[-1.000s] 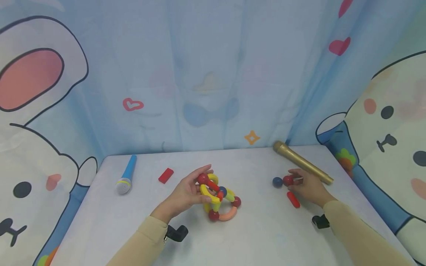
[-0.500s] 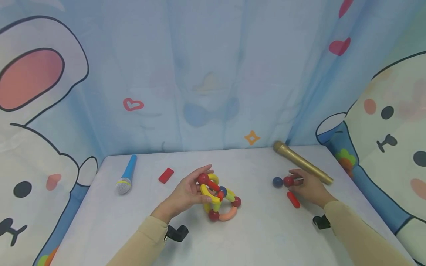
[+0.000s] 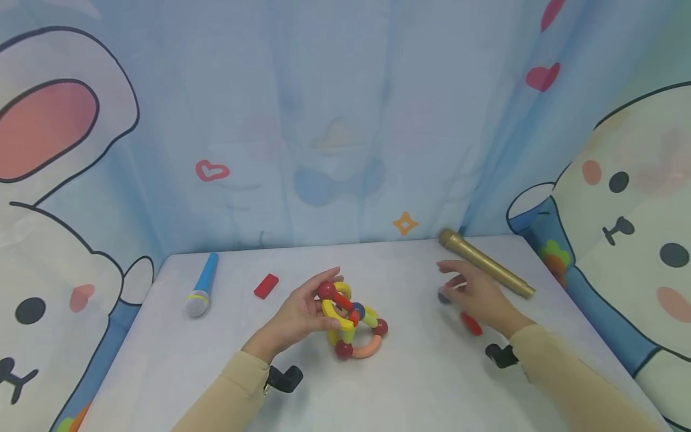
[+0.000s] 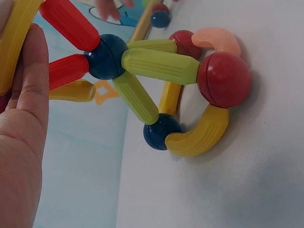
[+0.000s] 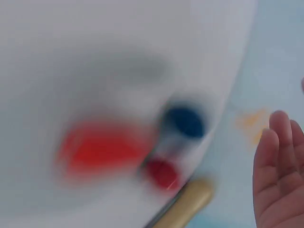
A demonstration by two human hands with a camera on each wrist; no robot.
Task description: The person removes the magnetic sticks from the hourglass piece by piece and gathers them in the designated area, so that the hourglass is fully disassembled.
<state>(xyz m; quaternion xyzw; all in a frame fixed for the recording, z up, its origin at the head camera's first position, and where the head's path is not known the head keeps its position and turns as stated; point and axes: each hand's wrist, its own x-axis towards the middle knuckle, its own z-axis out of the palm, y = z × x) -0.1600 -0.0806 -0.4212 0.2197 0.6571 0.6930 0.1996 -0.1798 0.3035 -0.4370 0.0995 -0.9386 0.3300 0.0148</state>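
Note:
My left hand grips the upper side of a structure of magnetic balls and rods, fingers and thumb around a yellow curved rod. In the left wrist view, its lower ring, with a red ball, a blue ball and a yellow curved rod, rests on the table. My right hand hovers above a loose blue ball, red ball and red rod, which are blurred in the right wrist view. Its fingers look extended, with nothing seen in them.
A gold microphone lies at the back right of the white table. At the left are a blue toy microphone and a red block. A patterned blue curtain hangs behind the table.
My right hand has let go of the red ball, lifted and moved left over the loose pieces. The left hand keeps its hold on the structure. The head view has shifted slightly.

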